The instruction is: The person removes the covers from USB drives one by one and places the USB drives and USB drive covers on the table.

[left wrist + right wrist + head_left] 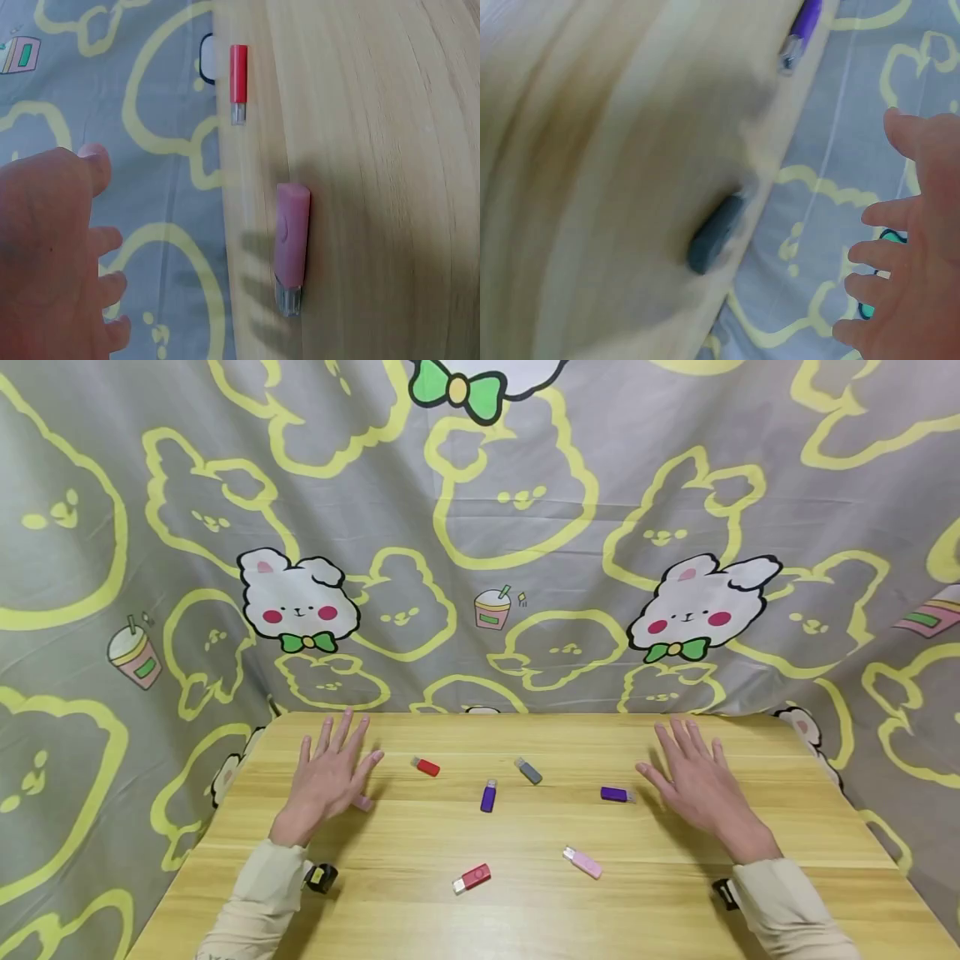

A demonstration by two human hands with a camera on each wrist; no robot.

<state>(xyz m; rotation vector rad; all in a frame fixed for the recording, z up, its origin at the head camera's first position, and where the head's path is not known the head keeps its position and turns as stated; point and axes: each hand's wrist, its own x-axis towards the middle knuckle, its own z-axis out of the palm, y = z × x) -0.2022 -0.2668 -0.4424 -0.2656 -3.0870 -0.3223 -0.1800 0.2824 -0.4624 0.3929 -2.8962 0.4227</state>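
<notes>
Eight USB sticks (488,797) in all

The left hand (326,781), fingers straight, holds nothing; one pink stick (292,234) lies just beside it. Between the hands come a red stick (427,767), a second red stick (476,877), a purple stick (488,798), a grey stick (530,772), a second pink stick (585,864), a second purple stick (613,794). The right hand (699,783), well apart, is spread, holding nothing; one dark stick (716,232) lies near it.

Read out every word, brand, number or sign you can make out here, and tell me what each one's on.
No readable words, brands, numbers or signs.
Pink USB stick by the left hand: small mark, not legible.
Front red USB stick: any marking is too small to read.
Curtain: cartoon drawings, no legible lettering.
</notes>
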